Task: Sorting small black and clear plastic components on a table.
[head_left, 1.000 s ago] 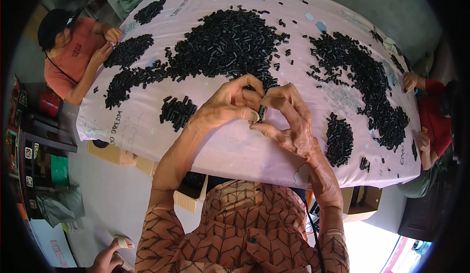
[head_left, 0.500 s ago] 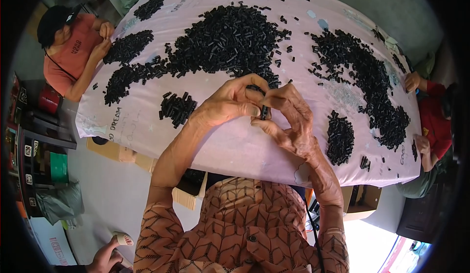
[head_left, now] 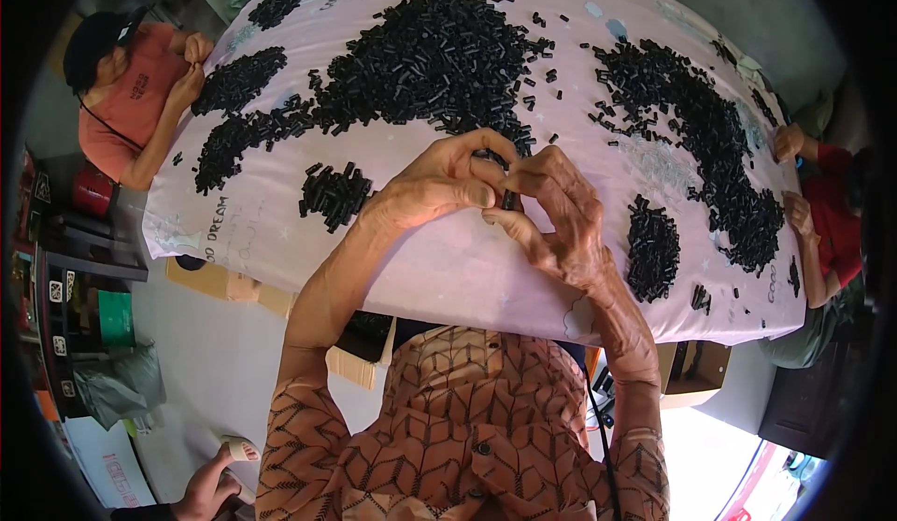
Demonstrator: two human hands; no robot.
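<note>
Over the near middle of the cloth-covered table, my hands meet at the fingertips around a small black tubular piece (head_left: 508,199). My right hand (head_left: 563,211) pinches it between thumb and bent fingers. My left hand (head_left: 434,183) curls in from the other side, its thumb and fingers closed against the same piece. The fingers partly hide the piece, so its ends are hard to make out. Just beyond my hands spreads a big heap of similar black pieces (head_left: 430,58). A smaller pile (head_left: 334,196) lies beside my left wrist, another (head_left: 653,252) to the right of my right hand.
The pink printed cloth (head_left: 439,283) covers the table. More black pieces form a long pile (head_left: 715,161) at the right and a pile (head_left: 241,80) at the left. One person (head_left: 135,100) works at the left edge, another (head_left: 836,213) at the right. Cardboard boxes (head_left: 696,371) stand below.
My fingers have shifted slightly around the black piece, which shows a little less. The whole view has tilted slightly, and the people at both sides have moved their hands a little.
</note>
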